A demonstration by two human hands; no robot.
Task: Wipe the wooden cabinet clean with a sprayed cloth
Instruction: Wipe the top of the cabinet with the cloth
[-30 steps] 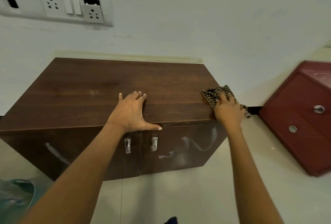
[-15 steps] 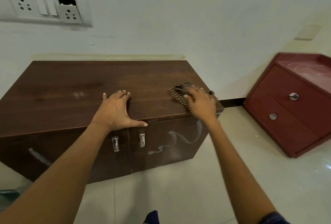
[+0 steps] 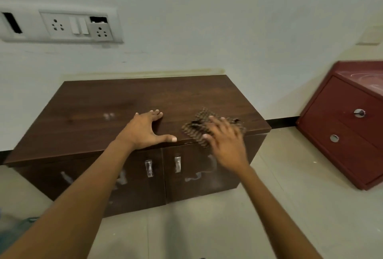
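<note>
Here, crumpled checkered cloth (image 3: pixel 199 124) on woodgrain cabinet (image 3: pixel 116 103).

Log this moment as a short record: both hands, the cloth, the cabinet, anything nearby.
wooden cabinet: dark, two doors, white smears on the door fronts
checked cloth: crumpled on the cabinet top, right half, near the front edge
left hand: flat on the top, thumb along the front edge
right hand: spread fingers on the cloth, blurred
red drawer unit: on the floor, right
socket panel: on the wall, upper left
</note>
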